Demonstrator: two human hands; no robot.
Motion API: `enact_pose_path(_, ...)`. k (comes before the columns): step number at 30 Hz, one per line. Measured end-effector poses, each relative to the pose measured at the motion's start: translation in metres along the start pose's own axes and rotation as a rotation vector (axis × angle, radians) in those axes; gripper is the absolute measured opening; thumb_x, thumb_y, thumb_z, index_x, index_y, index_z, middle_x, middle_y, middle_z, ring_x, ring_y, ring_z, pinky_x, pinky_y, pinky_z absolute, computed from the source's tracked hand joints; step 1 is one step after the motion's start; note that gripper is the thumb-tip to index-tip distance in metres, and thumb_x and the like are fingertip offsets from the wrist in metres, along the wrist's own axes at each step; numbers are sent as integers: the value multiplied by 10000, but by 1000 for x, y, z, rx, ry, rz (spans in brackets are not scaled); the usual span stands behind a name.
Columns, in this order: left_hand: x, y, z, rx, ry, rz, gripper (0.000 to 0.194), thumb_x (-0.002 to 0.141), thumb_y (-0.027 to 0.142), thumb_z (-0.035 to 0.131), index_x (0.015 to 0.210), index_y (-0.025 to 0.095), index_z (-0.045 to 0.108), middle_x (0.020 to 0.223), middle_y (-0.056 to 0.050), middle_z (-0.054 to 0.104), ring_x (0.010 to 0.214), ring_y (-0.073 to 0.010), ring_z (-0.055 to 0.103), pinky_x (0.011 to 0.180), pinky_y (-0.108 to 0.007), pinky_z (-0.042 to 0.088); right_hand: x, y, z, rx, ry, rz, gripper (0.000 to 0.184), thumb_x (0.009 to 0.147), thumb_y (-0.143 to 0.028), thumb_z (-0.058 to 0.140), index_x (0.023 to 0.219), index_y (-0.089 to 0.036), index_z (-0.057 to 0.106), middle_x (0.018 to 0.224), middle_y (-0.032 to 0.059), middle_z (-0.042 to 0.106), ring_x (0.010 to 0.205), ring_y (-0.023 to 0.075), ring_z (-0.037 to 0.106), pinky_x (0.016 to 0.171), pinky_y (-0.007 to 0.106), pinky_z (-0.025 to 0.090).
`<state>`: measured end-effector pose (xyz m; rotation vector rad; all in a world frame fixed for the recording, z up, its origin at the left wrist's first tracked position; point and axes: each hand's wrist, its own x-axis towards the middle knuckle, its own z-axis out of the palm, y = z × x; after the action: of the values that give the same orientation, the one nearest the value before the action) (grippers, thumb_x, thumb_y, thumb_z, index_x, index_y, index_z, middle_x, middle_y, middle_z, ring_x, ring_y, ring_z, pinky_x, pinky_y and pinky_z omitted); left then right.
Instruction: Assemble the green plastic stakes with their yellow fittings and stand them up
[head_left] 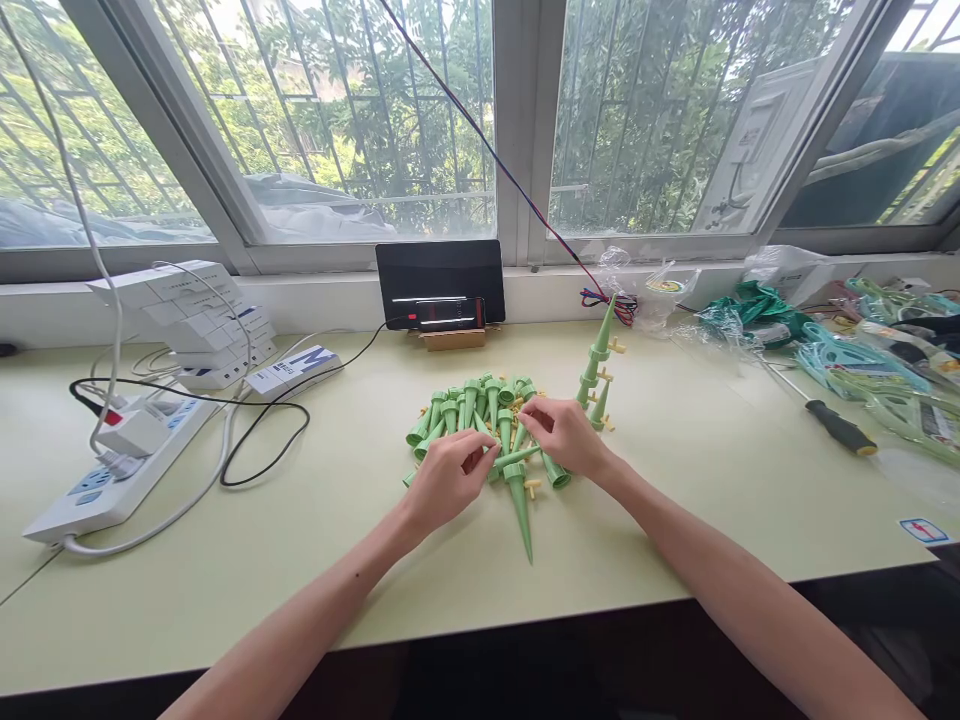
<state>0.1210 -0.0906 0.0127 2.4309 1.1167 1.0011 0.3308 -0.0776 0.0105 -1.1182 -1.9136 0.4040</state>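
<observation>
Green plastic watering spikes [471, 395], several with small yellow valves, lie heaped at the middle of the table. My left hand [454, 470] is at the heap's near left side with its fingers pinched together; anything between them is too small to make out. Across from it, my right hand [566, 435] pinches over the heap's right side, its fingertips close to small yellow pieces [517, 408]. What it holds, if anything, is hidden. One loose spike [519, 505] with a yellow valve points toward the near edge. Behind my right hand stands a stack of nested spikes [598, 360].
Left are a power strip [120, 470] with cables and stacked white boxes [206, 320]. A tablet [439, 270] and a phone [450, 313] lean by the window. At right lie a screwdriver [840, 428], a green plastic bag [754, 315] and bagged items [862, 360].
</observation>
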Motion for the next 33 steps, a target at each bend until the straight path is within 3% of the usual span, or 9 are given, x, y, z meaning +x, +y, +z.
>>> enact_pose_path(5, -2, 1, 1, -13, -18, 26, 169, 919, 211, 532, 786, 183, 634, 628, 31, 515, 532, -88, 405, 543, -221, 340, 3, -4, -9, -58, 36, -46, 165, 929, -238, 520, 823, -176, 631, 639, -18, 589, 547, 107, 459, 574, 226, 382)
enact_pose_path(10, -3, 2, 2, -11, -32, 26, 183, 923, 209, 528, 779, 181, 637, 632, 28, 514, 542, -93, 411, 549, -222, 348, 5, -10, -40, -139, 159, 7, 162, 928, -263, 518, 853, -182, 637, 752, 5, 650, 508, 97, 442, 565, 235, 382)
enact_pose_path(15, -2, 1, 4, -23, -35, 30, 170, 918, 200, 531, 792, 179, 643, 645, 25, 537, 546, -92, 418, 551, -220, 355, -18, -9, -62, -401, 2, 157, 205, 922, -242, 497, 793, -200, 651, 649, 9, 624, 548, 140, 500, 579, 255, 355)
enact_pose_path(22, -3, 1, 4, -14, -54, 33, 195, 926, 217, 509, 788, 179, 641, 642, 17, 538, 549, -101, 423, 551, -229, 355, -50, 7, -57, -595, -80, 334, 206, 910, -221, 489, 828, -222, 677, 590, 23, 610, 579, 187, 566, 547, 262, 307)
enact_pose_path(29, -3, 2, 3, -9, -63, 43, 190, 927, 214, 510, 787, 181, 633, 642, 23, 526, 545, -99, 416, 548, -229, 347, -57, 17, -55, -709, -103, 428, 267, 889, -150, 467, 1001, -218, 700, 707, 55, 685, 656, 209, 612, 545, 271, 305)
enact_pose_path(33, -2, 2, 3, -8, -72, 39, 195, 929, 218, 507, 778, 179, 624, 647, 23, 524, 547, -99, 408, 547, -229, 342, -58, 20, -55, -704, -138, 455, 268, 888, -134, 475, 1004, -215, 702, 741, 60, 695, 709, 214, 627, 556, 265, 315)
